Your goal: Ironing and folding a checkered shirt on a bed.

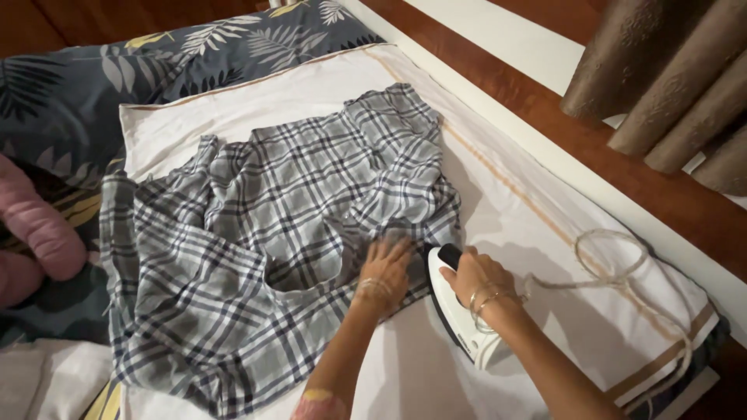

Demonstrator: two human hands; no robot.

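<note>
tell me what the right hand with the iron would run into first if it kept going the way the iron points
The right hand holds the white iron, nose aimed up and left. Its tip already sits at the edge of the grey plaid shirt, so that cloth comes first, close beside the left hand.

Single head view, steeply down, close.

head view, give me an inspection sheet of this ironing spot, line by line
surface: white cloth with a tan stripe, spread flat over leaf-print bedding
job's things: grey plaid garment, crumpled; white iron at its lower right edge
clutter: pink cushion at the left edge
hands: left hand pressed flat on the garment; right hand gripping the iron's dark handle
cables: pale cord looped on the cloth, running toward the lower right corner
surroundings: wooden floor, brown curtain
</note>
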